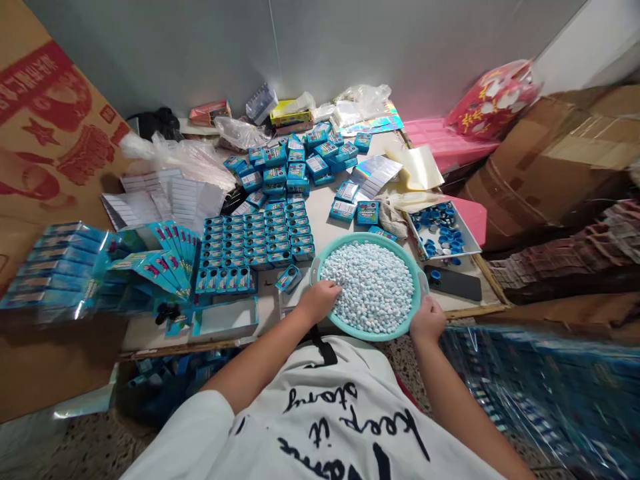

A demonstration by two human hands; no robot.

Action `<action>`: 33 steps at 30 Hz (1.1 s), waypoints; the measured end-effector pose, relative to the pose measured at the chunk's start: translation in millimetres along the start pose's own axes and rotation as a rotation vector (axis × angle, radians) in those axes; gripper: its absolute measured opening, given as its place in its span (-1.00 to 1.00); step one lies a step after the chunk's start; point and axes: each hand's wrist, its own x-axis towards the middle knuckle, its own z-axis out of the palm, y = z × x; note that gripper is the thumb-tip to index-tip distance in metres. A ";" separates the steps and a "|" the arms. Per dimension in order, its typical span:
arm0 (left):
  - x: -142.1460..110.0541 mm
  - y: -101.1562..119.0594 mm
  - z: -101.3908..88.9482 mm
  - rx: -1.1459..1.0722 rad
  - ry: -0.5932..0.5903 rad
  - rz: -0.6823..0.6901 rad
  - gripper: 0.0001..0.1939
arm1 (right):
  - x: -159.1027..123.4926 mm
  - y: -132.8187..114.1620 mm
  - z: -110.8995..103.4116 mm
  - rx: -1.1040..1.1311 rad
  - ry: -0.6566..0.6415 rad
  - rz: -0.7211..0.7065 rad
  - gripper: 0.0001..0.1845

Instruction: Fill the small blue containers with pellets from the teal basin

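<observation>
My left hand point(319, 300) is closed over the left rim of a turquoise plastic basin point(373, 335), its fingertips at the edge of the contents. On the opposite side, my right hand point(428, 320) grips the rim just below a handle. Small white and pale blue candies point(370, 283) fill the basin, which overlaps the table's front edge close to my body. Left of it, a small blue candy box point(289, 279) lies tilted beside rows of upright blue boxes point(255, 237). An open, shallow tray point(225, 319) sits in front of those rows.
More blue boxes point(295, 160) are heaped at the back. A white tray point(467, 247) of blue caps and a dark phone point(455, 283) lie to the right. Flat printed cartons point(170, 260) fan out at left. Large cardboard boxes point(565, 153) flank the table.
</observation>
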 end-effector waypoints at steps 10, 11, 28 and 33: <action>-5.6 -4.4 -15.6 -0.048 0.214 0.024 -0.73 | 1.6 -0.3 0.3 0.007 -0.013 -0.015 -0.39; -6.9 -9.7 -24.7 -0.038 0.244 0.004 -0.72 | 1.6 -0.3 0.2 0.008 -0.017 -0.014 -0.39; -40.1 -90.1 -78.9 -0.060 0.297 -0.108 -0.73 | 0.9 -1.1 0.0 0.000 -0.021 0.014 -0.34; -37.9 -94.5 -68.7 -0.053 0.285 -0.106 -0.77 | 1.0 -0.4 0.5 0.010 -0.032 0.022 -0.34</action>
